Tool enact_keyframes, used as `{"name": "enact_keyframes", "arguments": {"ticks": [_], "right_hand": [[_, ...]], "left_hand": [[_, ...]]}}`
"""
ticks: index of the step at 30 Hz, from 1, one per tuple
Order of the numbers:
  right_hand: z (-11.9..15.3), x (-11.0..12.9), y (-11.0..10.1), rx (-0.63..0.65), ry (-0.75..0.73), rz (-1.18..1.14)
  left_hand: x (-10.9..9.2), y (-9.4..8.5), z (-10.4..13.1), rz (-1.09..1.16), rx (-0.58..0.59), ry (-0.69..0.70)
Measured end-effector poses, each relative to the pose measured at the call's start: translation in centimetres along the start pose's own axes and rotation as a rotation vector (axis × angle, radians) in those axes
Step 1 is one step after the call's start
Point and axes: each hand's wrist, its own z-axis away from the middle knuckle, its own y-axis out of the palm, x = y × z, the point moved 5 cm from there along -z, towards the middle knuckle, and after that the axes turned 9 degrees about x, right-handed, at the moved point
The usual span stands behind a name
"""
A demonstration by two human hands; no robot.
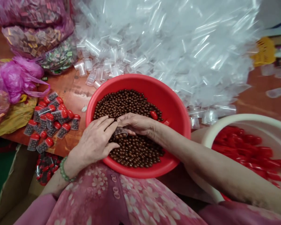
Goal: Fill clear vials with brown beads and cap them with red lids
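Observation:
Over a red basin (140,78) holding many small glossy brown balls (135,154), both my hands meet near the middle. My right hand (139,123) is closed around a clear plastic container (120,132), which is tilted with brown balls at its mouth. My left hand (97,137) lies over the balls with fingers stretched and thumb apart, its fingertips beside the container. Whether those fingertips touch the container is hard to see. A red cap (154,115) rests on the balls at the basin's right side.
Filled red-capped containers (50,117) lie at left, with more in a carton (16,184) below. Behind the basin spreads a large heap of clear containers (154,40). A white tub (208,140) of red caps (248,153) stands right; pink bags (37,34) sit far left.

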Motion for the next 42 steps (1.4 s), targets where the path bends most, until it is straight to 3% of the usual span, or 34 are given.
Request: {"name": "enact_keyframes", "arguments": {"ticks": [5, 9, 12, 15, 17, 20, 21, 24, 28, 32, 35, 37, 40, 42], "right_hand": [[-0.1, 0.5, 1.5, 0.0, -0.116, -0.05], [0.7, 1.7, 1.7, -0.045, -0.203, -0.014], [2.5, 3.2, 1.4, -0.171, -0.271, 0.345], [5.4, 5.0, 0.7, -0.505, -0.353, 0.9], [7.4, 5.5, -0.3, -0.78, -0.265, 1.132], [10.0, 4.9, -2.5, -1.122, 0.106, 1.263], [10.4, 4.5, -3.1, -1.149, 0.223, 1.299], [10.2, 3.2, -4.3, -1.06, 0.447, 1.347], [9.2, 2.8, -4.7, -0.985, 0.535, 1.338], [9.0, 3.2, -4.2, -0.972, 0.533, 1.372], [9.4, 3.6, -3.8, -1.085, 0.355, 1.36], [9.6, 3.8, -3.4, -1.133, 0.068, 1.226], [9.6, 4.1, -2.4, -1.007, -0.427, 0.793], [9.5, 4.4, -1.5, -0.899, -0.651, 0.481]], "left_hand": [[0.5, 0.3, -1.5, 0.071, -0.041, 0.004], [1.3, -1.0, -2.1, 0.455, -0.082, 0.013], [2.1, -1.6, -2.3, 0.636, -0.093, -0.115], [2.1, -1.4, -2.5, 0.622, -0.064, -0.166], [1.8, -1.0, -2.8, 0.645, -0.041, -0.17], [1.6, -0.4, -3.3, 0.715, 0.001, -0.17], [1.5, -0.2, -3.4, 0.75, 0.022, -0.17], [1.5, 0.1, -3.7, 0.826, 0.052, -0.179], [1.4, 0.6, -3.8, 0.913, 0.126, -0.138], [1.9, 1.0, -3.8, 1.066, 0.121, -0.187], [1.8, 1.2, -3.6, 1.244, 0.136, -0.197], [1.6, 1.1, -3.4, 1.311, 0.133, -0.179], [1.4, 1.0, -3.3, 1.311, 0.11, -0.198], [1.5, 1.2, -3.3, 1.298, 0.072, -0.255]]}}
